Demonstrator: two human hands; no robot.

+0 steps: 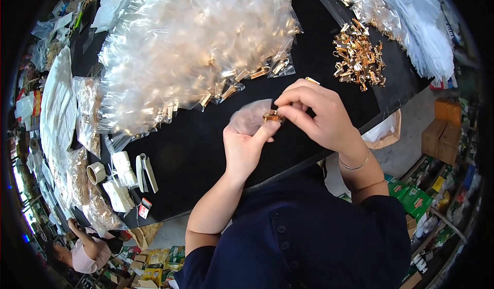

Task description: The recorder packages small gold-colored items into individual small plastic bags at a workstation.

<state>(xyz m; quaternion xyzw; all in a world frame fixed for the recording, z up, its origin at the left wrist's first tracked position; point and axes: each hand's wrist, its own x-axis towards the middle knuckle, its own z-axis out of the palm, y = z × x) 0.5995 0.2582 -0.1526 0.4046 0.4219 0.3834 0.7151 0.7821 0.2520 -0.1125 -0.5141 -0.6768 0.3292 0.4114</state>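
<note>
In front of my body, over the black table [175,160], my left hand [244,145] is closed on a small gold metal clasp [272,117]. Its thumb lies along the clasp, and the area behind it is pale and smeared by motion. My right hand [321,109] meets it from the right, thumb and forefinger pinched at the clasp's upper end. What sits between those right fingertips is too small to make out. Beyond my hands lies a big heap of clear plastic bags [200,42] with gold clasps inside. Farther right is a pile of loose gold clasps [358,55].
White plastic sheets [429,32] lie at the far right. To the left are a tape roll [96,173], white bundles [123,169], a white stapler-like tool [146,173] and more filled bags [87,109]. Cardboard boxes [441,134] stand beyond the table's right edge. Another person [85,253] is at lower left.
</note>
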